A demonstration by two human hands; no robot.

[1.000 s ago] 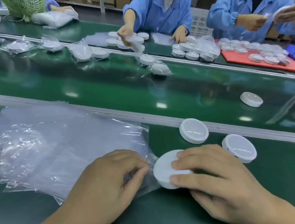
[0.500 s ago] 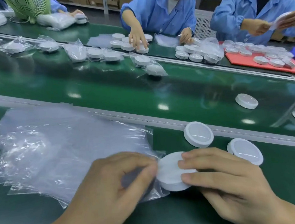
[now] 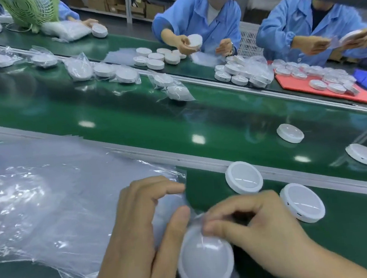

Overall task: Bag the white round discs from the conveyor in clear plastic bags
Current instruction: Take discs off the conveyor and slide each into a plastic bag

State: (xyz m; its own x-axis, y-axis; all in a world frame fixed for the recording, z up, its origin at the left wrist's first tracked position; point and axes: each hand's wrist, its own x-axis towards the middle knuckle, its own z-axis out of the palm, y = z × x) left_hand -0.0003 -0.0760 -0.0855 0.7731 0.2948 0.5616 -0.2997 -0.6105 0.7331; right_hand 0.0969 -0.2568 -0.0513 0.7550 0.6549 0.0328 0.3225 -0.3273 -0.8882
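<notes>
A white round disc [image 3: 206,262] sits tilted near the bottom edge, wrapped in a clear plastic bag [image 3: 174,207]. My left hand [image 3: 142,236] pinches the bag's open end with thumb and fingers. My right hand [image 3: 262,231] pinches the bag at the disc's top edge. Two more bare discs lie on the green bench to the right, one near the rail [image 3: 243,177] and one further right [image 3: 302,205]. A stack of flat clear bags [image 3: 50,193] lies to the left.
Two loose discs [image 3: 290,133] [image 3: 362,154] ride the green conveyor belt [image 3: 155,123]. Bagged discs [image 3: 127,75] lie along its far side. Across it, people in blue coats handle discs; a red tray [image 3: 328,92] holds several. A green fan [image 3: 29,10] stands far left.
The disc has gone into the bag and moved down toward me, tilted up. Both hands shifted from sliding it flat on the bench to pinching the bag around it.
</notes>
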